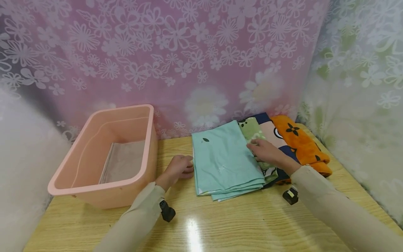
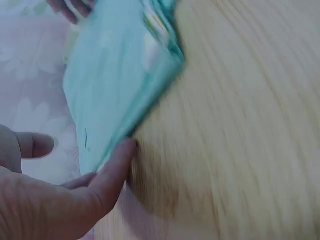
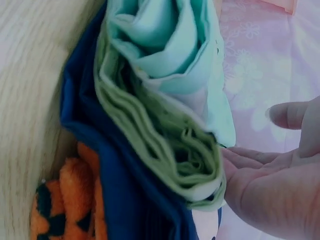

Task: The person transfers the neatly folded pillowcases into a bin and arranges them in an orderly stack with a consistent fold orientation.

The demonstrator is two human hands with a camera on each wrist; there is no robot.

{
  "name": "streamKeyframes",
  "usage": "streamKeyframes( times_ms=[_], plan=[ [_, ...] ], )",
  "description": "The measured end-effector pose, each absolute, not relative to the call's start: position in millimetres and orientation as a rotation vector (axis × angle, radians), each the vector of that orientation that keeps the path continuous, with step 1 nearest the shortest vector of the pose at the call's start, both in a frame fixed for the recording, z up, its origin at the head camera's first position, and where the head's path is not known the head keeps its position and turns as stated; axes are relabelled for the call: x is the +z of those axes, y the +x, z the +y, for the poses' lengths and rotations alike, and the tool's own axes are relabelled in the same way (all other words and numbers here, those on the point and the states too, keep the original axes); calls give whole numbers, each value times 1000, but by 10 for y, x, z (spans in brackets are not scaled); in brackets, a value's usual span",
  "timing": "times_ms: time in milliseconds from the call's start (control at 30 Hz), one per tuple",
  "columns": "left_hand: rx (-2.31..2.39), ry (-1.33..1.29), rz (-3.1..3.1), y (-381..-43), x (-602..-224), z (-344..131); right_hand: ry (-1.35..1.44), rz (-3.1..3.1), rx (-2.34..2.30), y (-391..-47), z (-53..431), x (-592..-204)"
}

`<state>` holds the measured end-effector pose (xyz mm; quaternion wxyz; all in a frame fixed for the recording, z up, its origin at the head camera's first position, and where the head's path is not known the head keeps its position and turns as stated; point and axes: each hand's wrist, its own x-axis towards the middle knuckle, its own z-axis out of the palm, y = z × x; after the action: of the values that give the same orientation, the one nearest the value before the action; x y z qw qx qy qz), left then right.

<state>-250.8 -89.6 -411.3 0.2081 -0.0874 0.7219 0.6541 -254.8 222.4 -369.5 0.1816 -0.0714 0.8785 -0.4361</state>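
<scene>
- A pink flowered curtain (image 1: pixel 201 52) is hanging behind everything, closing off the back edge of the wooden table (image 1: pixel 226 227).
- A paler flowered curtain (image 1: pixel 359 87) is running down the right side.
- A pink tub (image 1: pixel 152 164) is standing at the left, taking up the space beside the left arm; a folded pale cloth (image 1: pixel 127 161) is lying inside it.
- The right sleeve (image 1: pixel 340 206) is crossing the near right of the table; the left sleeve (image 1: pixel 138 213) is covering part of the tub's near right corner.
- The folded mint cloth (image 1: pixel 225 161) is lying flat on the table between the hands, right of the tub, its right edge overlapping a green cloth (image 1: pixel 248 129).
- An orange cloth (image 1: pixel 289 133) and a navy cloth (image 1: pixel 288 152) are crowding that right side, beneath and beyond the right hand.
- The left hand (image 1: pixel 179 167) is touching the mint cloth's left edge, fingers extending, thumb standing apart.
- The right hand (image 1: pixel 266 150) is resting against the cloths at the mint cloth's right edge, thumb spreading away from extended fingers; cloth is hiding the fingertips.
- Small black cameras (image 1: pixel 167 211) are sitting at both wrists.
</scene>
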Motion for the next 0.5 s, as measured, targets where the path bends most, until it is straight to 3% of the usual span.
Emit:
streamKeyframes(
  times_ms=[500],
  plan=[
    [1861,-384,1913,-2627,-4223,-835,-108,2544,-1070,-2684,2148,-3733]
  ],
)
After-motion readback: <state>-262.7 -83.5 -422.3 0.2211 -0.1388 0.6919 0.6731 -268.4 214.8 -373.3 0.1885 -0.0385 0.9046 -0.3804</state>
